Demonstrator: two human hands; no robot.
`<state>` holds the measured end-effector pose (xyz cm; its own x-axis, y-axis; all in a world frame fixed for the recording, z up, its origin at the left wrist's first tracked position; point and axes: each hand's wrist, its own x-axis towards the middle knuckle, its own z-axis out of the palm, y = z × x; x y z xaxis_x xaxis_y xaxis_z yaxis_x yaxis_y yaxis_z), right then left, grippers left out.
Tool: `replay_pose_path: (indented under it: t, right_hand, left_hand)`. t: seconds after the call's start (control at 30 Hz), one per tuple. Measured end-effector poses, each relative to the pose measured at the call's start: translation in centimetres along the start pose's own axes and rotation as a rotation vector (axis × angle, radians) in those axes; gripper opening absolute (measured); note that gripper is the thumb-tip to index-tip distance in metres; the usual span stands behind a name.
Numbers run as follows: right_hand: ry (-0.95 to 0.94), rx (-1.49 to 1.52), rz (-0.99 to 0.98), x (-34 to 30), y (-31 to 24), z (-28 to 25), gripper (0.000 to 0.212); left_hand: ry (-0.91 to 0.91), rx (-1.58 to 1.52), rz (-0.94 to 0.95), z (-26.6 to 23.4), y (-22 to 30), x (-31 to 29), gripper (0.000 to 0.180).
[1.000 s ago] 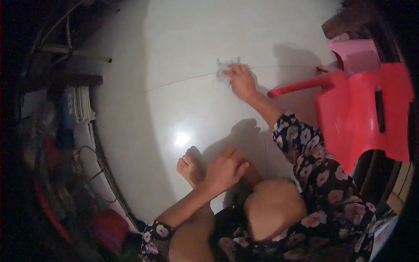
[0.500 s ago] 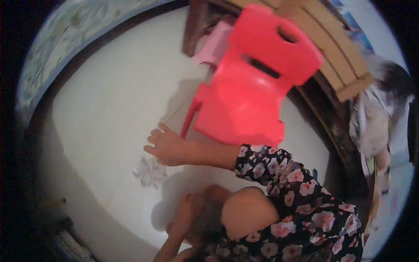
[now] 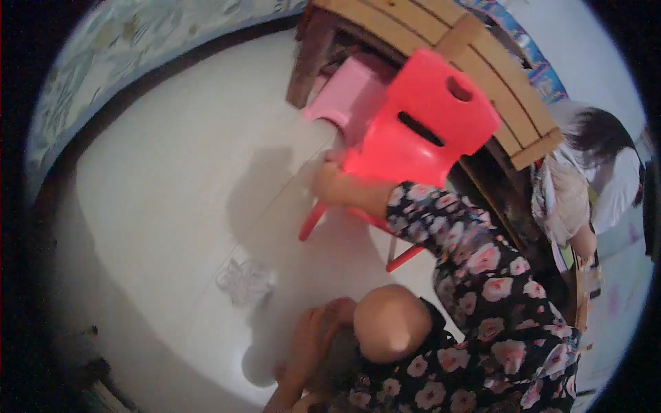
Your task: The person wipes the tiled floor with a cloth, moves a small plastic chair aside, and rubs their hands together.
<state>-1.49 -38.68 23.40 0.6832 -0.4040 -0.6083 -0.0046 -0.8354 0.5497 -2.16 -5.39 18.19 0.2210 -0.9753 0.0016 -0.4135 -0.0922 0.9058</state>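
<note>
A red plastic chair (image 3: 410, 148) with slots in its backrest stands on the floor ahead of me. My right hand (image 3: 328, 180) reaches from a black floral sleeve to the chair's left edge. It appears to touch the seat there, but its fingers are blurred and partly hidden, so I cannot tell whether they grip. Low down, beside my bent knee (image 3: 392, 323), my left hand (image 3: 311, 334) is closed close to my foot; what lies inside it, if anything, is hidden. Between the hands and to their left lies a crumpled, clear plastic-looking thing (image 3: 244, 282).
Behind the chair stands a slatted wooden bench (image 3: 502, 89) with dark legs. A pink plastic stool (image 3: 351, 89) is partly under it. At the right sits another person (image 3: 613, 175) in a white top. A patterned wall or curtain (image 3: 138, 76) borders the pale floor.
The red chair has shifted away from me and looks smaller, showing more of its legs. My right hand, earlier spread over the floor, has moved forward and right to its edge. My left hand stays low.
</note>
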Motion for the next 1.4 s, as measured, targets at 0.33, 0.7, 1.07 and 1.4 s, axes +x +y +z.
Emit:
replay_pose_path:
  t: [0.33,0.7,1.07,1.4]
  right_hand:
    - [-0.148,0.168,-0.039,-6.9,0.8,2.6,0.028]
    - [-0.137,0.439,-0.168,-6.8,-0.7,-2.1,0.053]
    - [0.222,0.607,-0.492,2.0,-17.9,-2.6,0.038]
    - [0.122,0.341,-0.275,1.1,-14.3,-9.6,0.037]
  left_hand:
    - [-0.015,-0.093,-0.001,-0.7,-0.1,-0.4,0.032]
    - [0.012,-0.027,-0.174,-2.3,0.5,1.7,0.04]
    - [0.432,-0.131,-0.323,-1.0,-2.0,-1.0,0.043]
    - [0.536,-0.198,-0.482,-1.5,-3.2,-2.4,0.04]
